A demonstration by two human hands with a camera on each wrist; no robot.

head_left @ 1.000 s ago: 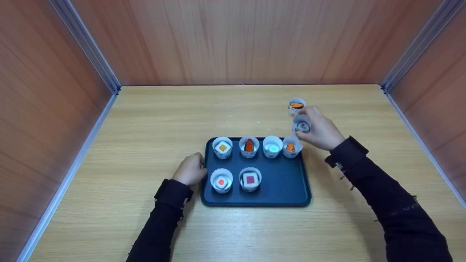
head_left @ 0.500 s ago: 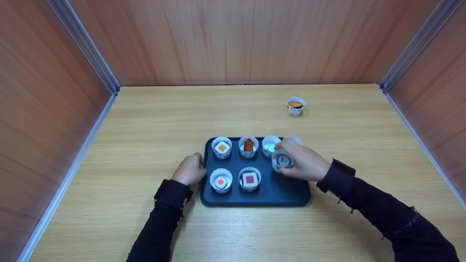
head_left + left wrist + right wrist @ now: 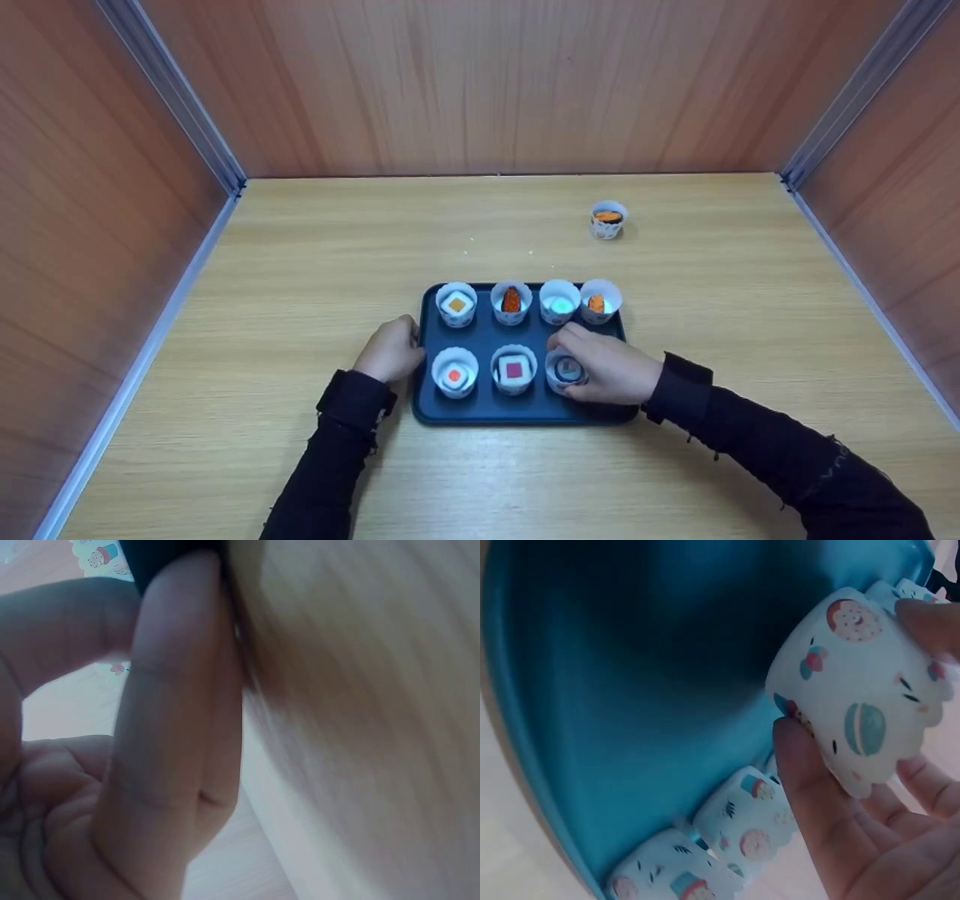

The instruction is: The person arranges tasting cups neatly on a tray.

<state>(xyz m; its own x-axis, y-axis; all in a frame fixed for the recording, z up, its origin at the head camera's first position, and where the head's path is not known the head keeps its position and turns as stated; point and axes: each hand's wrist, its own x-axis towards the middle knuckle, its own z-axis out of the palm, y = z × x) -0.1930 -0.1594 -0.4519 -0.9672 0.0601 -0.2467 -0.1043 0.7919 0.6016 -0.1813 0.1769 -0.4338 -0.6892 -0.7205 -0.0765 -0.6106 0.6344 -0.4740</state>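
My left hand (image 3: 390,349) pinches the left rim of a dark blue tray (image 3: 589,412); in the left wrist view its fingers (image 3: 169,690) meet the tray's dark edge. With thumb and fingers my right hand (image 3: 615,367) holds a scalloped paper baking cup (image 3: 862,682), printed with sweets, at the front row's third place. A dark-rimmed round piece lies inside it. Left of that cup stand a baking cup with a pink-topped white square (image 3: 514,370) and one with a red-centred round piece (image 3: 455,373). Whether the held cup touches the tray is hard to tell.
Along the tray's back row stand several baking cups, among them one with a red piece (image 3: 511,301) and one with an orange piece (image 3: 600,301). Another baking cup (image 3: 607,220) stands on the table behind the tray. Wooden walls (image 3: 495,90) enclose the table.
My right hand has carried the baking cup from behind the tray's back right corner forward and left to the front row. The left hand has stayed on the tray's rim.
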